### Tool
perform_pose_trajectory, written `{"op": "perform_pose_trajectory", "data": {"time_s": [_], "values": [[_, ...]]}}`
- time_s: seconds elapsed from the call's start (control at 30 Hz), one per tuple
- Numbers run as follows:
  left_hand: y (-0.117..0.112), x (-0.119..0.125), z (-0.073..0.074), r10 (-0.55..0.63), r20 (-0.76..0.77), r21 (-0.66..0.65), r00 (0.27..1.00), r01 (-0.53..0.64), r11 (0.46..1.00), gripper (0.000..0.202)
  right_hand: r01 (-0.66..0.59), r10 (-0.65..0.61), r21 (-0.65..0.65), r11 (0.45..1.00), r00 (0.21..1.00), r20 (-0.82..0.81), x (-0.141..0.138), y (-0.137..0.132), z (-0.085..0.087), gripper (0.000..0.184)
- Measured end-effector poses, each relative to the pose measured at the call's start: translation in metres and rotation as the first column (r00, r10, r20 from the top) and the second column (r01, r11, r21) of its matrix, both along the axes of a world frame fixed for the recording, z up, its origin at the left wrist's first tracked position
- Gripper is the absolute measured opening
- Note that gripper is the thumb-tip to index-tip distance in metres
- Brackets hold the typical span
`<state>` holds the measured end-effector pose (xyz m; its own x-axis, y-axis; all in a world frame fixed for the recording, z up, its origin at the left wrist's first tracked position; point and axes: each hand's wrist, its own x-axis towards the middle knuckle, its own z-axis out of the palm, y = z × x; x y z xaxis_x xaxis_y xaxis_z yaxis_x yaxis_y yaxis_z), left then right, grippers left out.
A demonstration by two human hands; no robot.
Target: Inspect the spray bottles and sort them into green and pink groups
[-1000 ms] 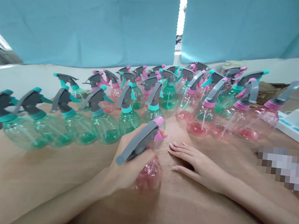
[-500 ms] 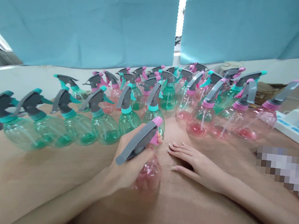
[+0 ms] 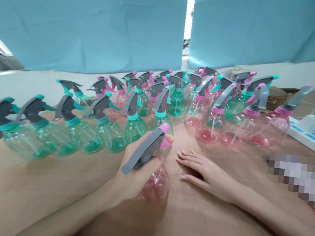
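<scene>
My left hand is wrapped round the neck of a pink spray bottle, which stands upright on the wooden table. Its grey head with a pink nozzle points away from me, and a finger reaches the pink trigger. The bottle's collar is hidden behind the hand. To the right of it, my right hand lies flat on the table with fingers stretched out, holding nothing. Just beyond my left hand stands a green spray bottle with a turquoise collar, in a row of similar ones.
More green bottles line the left side. Pink bottles stand at the right, with mixed ones crowded behind. A white power strip with a plugged-in charger lies at the far right. A blue curtain hangs behind.
The finger at the pink trigger has shifted slightly, and more of the trigger shows. The bottle and my right hand stay in place. The view has moved a little.
</scene>
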<state>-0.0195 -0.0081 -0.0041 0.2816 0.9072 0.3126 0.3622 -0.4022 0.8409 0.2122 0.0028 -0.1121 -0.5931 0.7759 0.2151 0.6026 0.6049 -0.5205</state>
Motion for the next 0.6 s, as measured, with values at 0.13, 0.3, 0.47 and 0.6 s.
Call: {"op": "perform_pose_trajectory", "data": {"time_s": [0.13, 0.3, 0.47, 0.6], "values": [[0.0017, -0.0017, -0.0028, -0.055, 0.033, -0.032, 0.998, 0.056, 0.998, 0.029, 0.006, -0.006, -0.002, 1.000, 1.000, -0.007, 0.0000, 0.0000, -0.0004, 0.052], [0.0014, -0.0021, -0.0051, -0.064, 0.078, -0.038, 0.995, 0.067, 0.997, 0.022, 0.004, -0.004, -0.001, 1.000, 1.000, -0.017, -0.0004, -0.0005, 0.0006, 0.052], [0.0008, -0.0025, -0.0063, -0.076, 0.148, -0.096, 0.986, 0.090, 0.991, 0.027, -0.009, 0.009, 0.015, 1.000, 1.000, 0.005, -0.0010, -0.0003, 0.0015, 0.052], [0.0019, -0.0040, -0.0086, -0.044, 0.102, -0.076, 0.994, 0.051, 0.996, 0.021, -0.017, 0.018, 0.031, 0.999, 1.000, -0.015, -0.0007, 0.0005, 0.0000, 0.052]]}}
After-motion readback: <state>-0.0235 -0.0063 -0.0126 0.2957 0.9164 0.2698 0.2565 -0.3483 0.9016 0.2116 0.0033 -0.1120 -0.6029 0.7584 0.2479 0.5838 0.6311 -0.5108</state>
